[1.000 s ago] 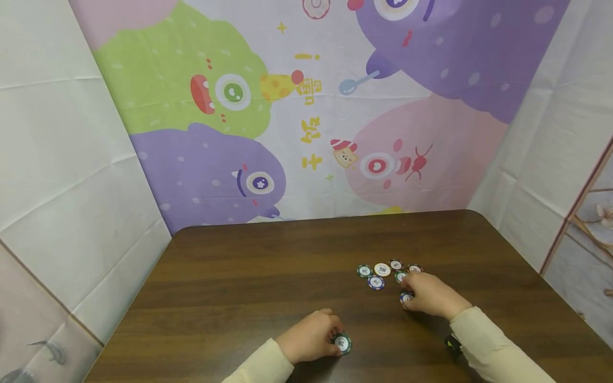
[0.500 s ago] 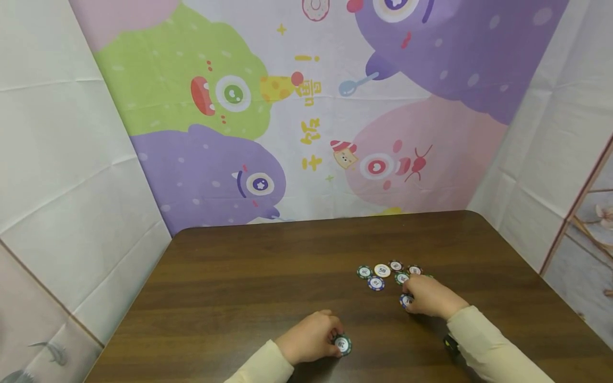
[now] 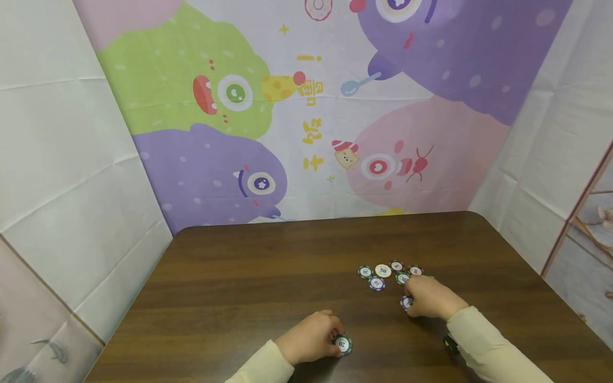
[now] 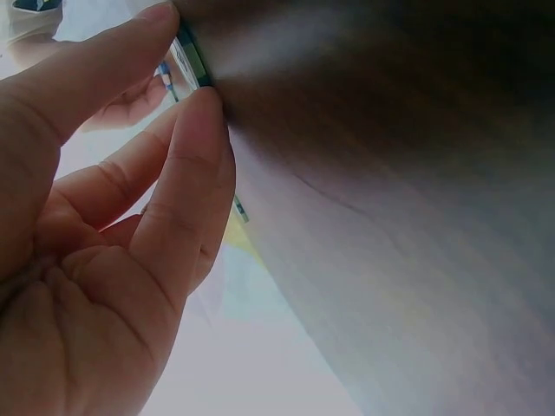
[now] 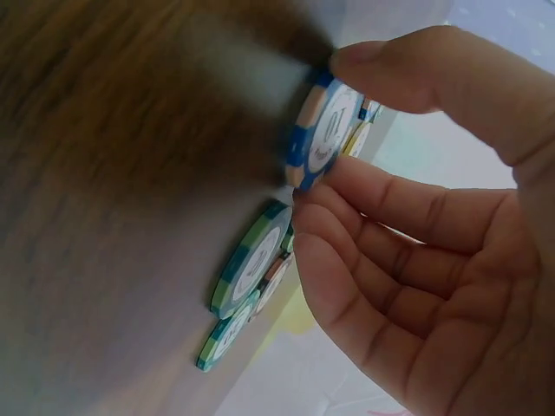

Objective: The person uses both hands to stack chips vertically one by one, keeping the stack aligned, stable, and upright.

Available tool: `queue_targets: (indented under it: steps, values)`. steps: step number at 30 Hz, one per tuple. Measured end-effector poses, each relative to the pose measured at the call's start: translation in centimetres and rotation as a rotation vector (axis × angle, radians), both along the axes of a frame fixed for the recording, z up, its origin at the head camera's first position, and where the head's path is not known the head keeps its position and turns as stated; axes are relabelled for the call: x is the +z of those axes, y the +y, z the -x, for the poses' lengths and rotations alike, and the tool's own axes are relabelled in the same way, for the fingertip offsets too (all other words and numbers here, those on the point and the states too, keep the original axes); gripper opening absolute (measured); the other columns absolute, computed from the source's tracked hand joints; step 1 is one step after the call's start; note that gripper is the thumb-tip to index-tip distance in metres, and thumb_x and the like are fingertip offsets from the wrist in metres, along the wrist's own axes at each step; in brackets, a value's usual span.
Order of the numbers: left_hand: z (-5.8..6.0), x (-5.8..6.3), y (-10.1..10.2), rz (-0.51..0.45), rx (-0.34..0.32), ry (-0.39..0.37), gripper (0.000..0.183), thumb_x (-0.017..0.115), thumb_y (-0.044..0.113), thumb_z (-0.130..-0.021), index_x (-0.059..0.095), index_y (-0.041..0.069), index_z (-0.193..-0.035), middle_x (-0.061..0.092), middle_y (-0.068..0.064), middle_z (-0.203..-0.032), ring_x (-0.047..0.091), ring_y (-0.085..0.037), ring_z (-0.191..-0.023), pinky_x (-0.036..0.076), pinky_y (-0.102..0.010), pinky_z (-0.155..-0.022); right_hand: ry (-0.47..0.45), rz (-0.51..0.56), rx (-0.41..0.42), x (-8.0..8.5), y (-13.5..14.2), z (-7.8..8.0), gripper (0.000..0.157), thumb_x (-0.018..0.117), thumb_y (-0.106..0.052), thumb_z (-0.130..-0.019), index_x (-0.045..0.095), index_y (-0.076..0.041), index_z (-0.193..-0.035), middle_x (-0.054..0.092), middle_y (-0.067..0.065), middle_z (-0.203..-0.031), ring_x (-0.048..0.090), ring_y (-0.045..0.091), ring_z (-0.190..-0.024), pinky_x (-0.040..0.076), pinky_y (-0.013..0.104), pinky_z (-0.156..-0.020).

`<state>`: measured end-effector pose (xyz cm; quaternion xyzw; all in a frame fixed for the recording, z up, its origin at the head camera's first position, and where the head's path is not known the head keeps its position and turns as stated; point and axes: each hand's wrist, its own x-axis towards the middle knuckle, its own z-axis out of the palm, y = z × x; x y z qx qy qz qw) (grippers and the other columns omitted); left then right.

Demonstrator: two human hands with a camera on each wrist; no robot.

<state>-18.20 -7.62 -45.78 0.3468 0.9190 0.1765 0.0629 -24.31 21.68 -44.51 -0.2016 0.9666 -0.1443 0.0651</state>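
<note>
My left hand (image 3: 311,336) pinches the edges of a green poker chip (image 3: 342,344) marked 20, low on the table near the front. In the left wrist view, that chip shows edge-on between thumb and fingertips. To the right and farther back, my right hand (image 3: 433,298) holds a blue poker chip (image 3: 406,303) between thumb and fingers. The right wrist view shows the blue chip's face, marked 10, with a green chip (image 5: 251,260) lying just beyond the fingertips. The right hand partly covers nearby chips.
Several chips lie flat in a loose group: a green chip (image 3: 365,272), a yellow-rimmed 50 chip (image 3: 382,271), a blue chip (image 3: 377,283) and dark-edged ones such as a brown chip (image 3: 396,265). The brown wooden table (image 3: 249,266) meets a cartoon-printed cloth (image 3: 325,197) behind.
My right hand has drawn the blue chip slightly toward the front of the table, away from the group. The left hand stays in place on its green chip.
</note>
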Motion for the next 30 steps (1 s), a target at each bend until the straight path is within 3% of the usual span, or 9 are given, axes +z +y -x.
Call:
queue_targets:
  steps: [7,12,30]
  values:
    - [0.1,-0.1,0.0,-0.008,0.000,-0.013,0.025,0.085,0.021,-0.074,0.072,0.012,-0.094,0.060,0.008,-0.085,0.045,0.004,-0.072,0.042,-0.011,-0.067,0.053,-0.023,0.029,0.1,-0.5,-0.2,0.020,0.072,-0.013,-0.063,0.053,-0.015,-0.069,0.047,-0.007,-0.062,0.039,0.010,-0.058,0.032,0.026,-0.053]
    - [0.0,0.1,0.0,-0.005,0.002,-0.014,0.025,0.085,0.021,-0.074,0.072,0.013,-0.094,0.060,0.009,-0.085,0.046,0.004,-0.073,0.042,-0.011,-0.067,0.047,0.022,0.057,0.3,-1.3,-0.3,0.018,0.071,-0.014,-0.064,0.056,-0.013,-0.074,0.049,-0.006,-0.065,0.041,0.010,-0.059,0.034,0.026,-0.055]
    - [0.4,-0.1,0.1,-0.004,0.009,-0.020,0.026,0.086,0.020,-0.072,0.072,0.012,-0.092,0.060,0.008,-0.082,0.046,0.004,-0.070,0.042,-0.010,-0.067,0.174,0.090,0.257,0.7,-4.5,-2.2,0.023,0.075,-0.020,-0.069,0.062,-0.010,-0.085,0.056,-0.006,-0.082,0.044,0.003,-0.068,0.042,0.022,-0.061]
